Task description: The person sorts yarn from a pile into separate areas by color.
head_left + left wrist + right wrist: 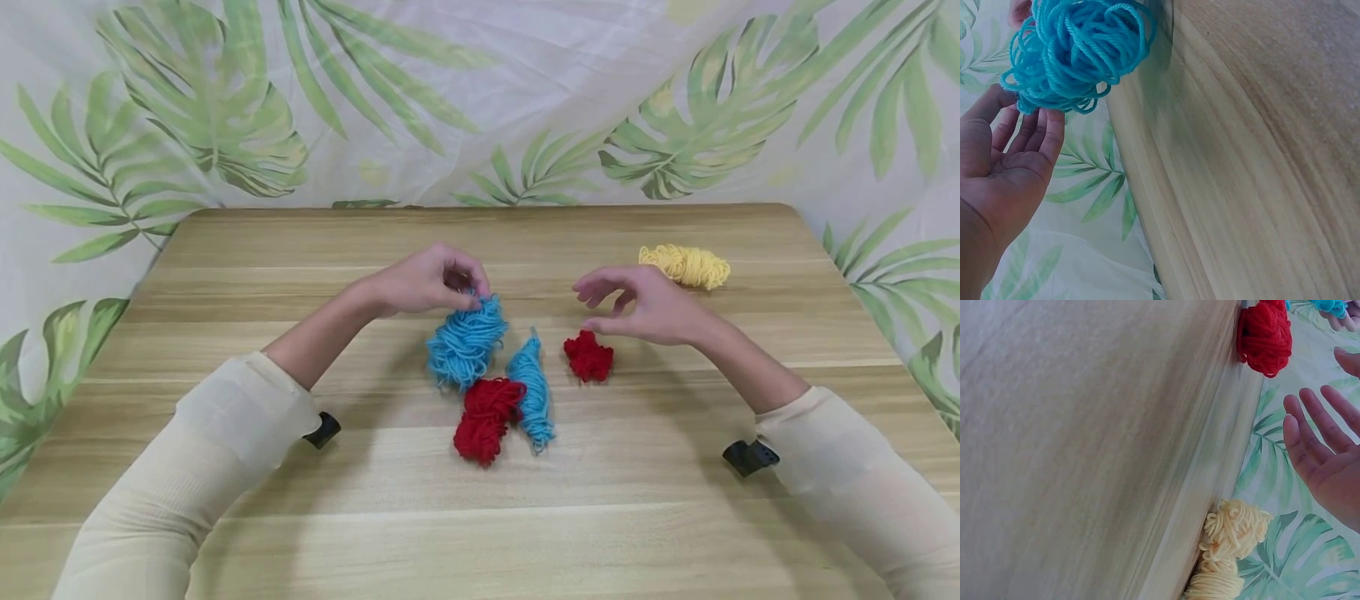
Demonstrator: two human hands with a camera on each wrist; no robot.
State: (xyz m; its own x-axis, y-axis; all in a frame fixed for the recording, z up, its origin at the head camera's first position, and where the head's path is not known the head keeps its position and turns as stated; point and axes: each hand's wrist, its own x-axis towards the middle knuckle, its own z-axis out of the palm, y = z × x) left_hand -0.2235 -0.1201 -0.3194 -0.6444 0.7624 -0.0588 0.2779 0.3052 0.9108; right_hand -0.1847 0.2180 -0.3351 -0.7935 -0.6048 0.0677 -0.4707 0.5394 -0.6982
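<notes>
My left hand [431, 282] pinches the top of a blue yarn bundle [467, 342] between thumb and fingers; the left wrist view shows that bundle [1079, 50] at the fingertips of the hand [1013, 156]. My right hand [637, 307] holds nothing, its fingers loosely bent above a small red yarn bundle [588, 357]. In the right wrist view the hand [1329, 444] has its fingers spread apart, beside a red bundle [1267, 337]. A larger red bundle [486, 421] and a slim blue bundle [531, 392] lie together below the held yarn.
A yellow yarn bundle [684, 265] lies toward the back right of the wooden table [600, 533], behind my right hand; it also shows in the right wrist view [1235, 528]. Leaf-patterned cloth [525, 75] hangs behind the table's back edge.
</notes>
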